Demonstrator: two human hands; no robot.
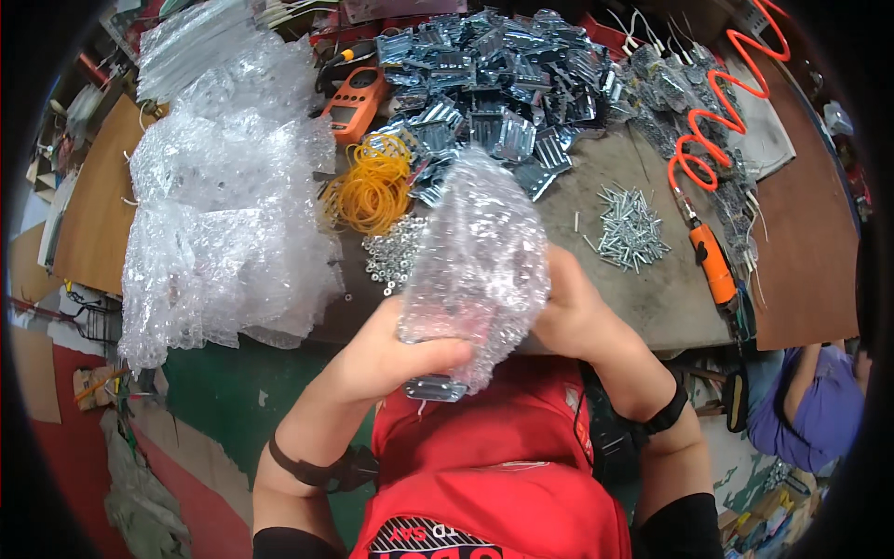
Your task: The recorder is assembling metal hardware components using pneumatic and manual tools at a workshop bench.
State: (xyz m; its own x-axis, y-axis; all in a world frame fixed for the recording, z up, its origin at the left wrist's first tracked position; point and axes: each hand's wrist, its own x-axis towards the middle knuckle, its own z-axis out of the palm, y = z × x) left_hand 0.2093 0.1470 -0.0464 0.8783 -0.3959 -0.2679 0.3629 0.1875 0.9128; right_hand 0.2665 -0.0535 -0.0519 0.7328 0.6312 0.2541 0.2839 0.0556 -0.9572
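Observation:
A clear bubble-wrap bag (484, 233) is held up in front of me, above the near edge of the table. My left hand (396, 349) grips its lower left side, with the thumb laid across the front. A silvery metal piece (436, 388) pokes out at the bag's lower end, under that thumb; the rest of it is covered. On the bag's right side my right hand (579, 307) is closed, its fingertips hidden behind the plastic. Small metal nuts or washers (389, 253) and yellow rubber bands (372, 191) lie just beyond the left hand.
Bubble-wrap bags (223, 205) are stacked at left. Shiny metal parts (503, 84) heap at the back, beside an orange handheld meter (354, 104). Screws (629, 228) lie at right, near an orange power screwdriver (712, 265) on a coiled hose (708, 121). Another person (808, 410) sits far right.

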